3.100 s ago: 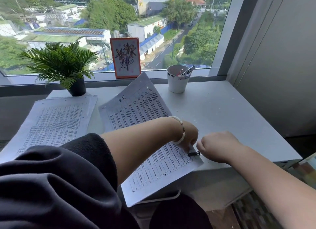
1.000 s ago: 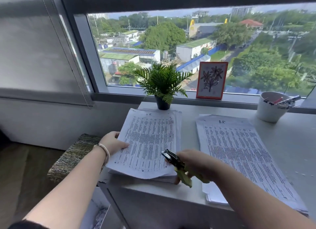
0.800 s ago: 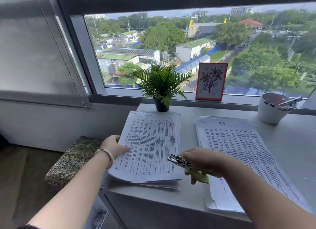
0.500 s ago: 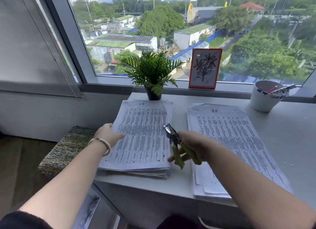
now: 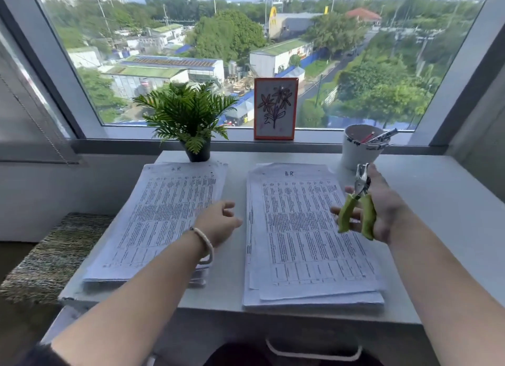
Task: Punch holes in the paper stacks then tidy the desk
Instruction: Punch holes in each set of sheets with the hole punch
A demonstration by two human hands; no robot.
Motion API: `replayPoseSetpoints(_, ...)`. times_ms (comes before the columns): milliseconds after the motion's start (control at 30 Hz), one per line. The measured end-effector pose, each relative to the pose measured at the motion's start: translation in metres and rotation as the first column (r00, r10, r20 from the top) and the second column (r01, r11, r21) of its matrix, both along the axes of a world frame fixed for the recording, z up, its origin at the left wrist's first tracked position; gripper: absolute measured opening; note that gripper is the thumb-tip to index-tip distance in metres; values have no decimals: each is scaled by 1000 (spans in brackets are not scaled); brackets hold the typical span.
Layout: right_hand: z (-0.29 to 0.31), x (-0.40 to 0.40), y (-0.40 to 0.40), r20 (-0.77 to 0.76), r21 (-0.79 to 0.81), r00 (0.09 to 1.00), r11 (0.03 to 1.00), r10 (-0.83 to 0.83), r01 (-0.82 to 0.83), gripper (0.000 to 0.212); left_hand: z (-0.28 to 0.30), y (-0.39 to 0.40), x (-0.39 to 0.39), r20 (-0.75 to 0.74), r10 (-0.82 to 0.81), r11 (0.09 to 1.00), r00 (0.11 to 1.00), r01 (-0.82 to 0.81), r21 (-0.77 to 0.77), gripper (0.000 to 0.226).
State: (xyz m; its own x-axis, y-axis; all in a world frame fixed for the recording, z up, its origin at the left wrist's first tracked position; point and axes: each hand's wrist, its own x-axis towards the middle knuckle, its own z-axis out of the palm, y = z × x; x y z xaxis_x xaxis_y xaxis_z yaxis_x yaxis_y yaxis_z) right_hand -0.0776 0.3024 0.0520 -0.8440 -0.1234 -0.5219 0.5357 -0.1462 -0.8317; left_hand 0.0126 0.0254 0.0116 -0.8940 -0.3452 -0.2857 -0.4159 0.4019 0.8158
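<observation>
Since the frame half a second earlier, the right hand point(image 5: 378, 201) has carried the hole punch point(image 5: 358, 201) away from the inner edge of the left paper stack point(image 5: 164, 221) and across to the far right, and the left hand point(image 5: 218, 221) has come off that stack's outer edge and moved inward. The desk point(image 5: 442, 201) bears both stacks side by side, apart, with a bare strip between: the left stack at about 9 o'clock from desk centre, the right paper stack point(image 5: 306, 234) at about 4 o'clock, its sheets slightly fanned at the near edge. Punched holes cannot be confirmed on either stack at this resolution. Judging by the layout, punching appears finished or nearly so, and tidying is not yet done: the stacks are not squared and the punch is not put away. A likely home is the white cup point(image 5: 358, 149) at 1 o'clock, which already holds pens. The right arm reaches toward 2 o'clock, its hand raised just short of the cup; the fingers curl round the green handles, metal head pointing up, handles spread. The left arm extends toward 11 o'clock, its hand over the inner edge of the left stack, fingers loosely curled, holding nothing; contact with the paper cannot be determined.
</observation>
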Motion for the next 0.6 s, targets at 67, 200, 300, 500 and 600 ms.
replayPoseSetpoints(67,-8,3,13,36,23,999,1000,-5,4,73,-2,20,-15,30,-2,998,1000,0,58,55)
replayPoseSetpoints(200,-18,13,20,70,-5,995,998,67,-67,77,-5,44,-27,16,23,998,1000,-22,-51,55)
replayPoseSetpoints(300,-22,18,20,48,-7,994,995,96,-95,72,-9,53,-22,-8,7,993,1000,-8,-114,63)
replayPoseSetpoints(500,-31,24,13,-15,83,986,983,164,-162,74,-13,70,-13,21,-35,950,999,40,-310,65)
replayPoseSetpoints(600,-31,25,12,-19,93,984,980,177,-174,77,-20,73,-14,34,-57,913,998,65,-402,67)
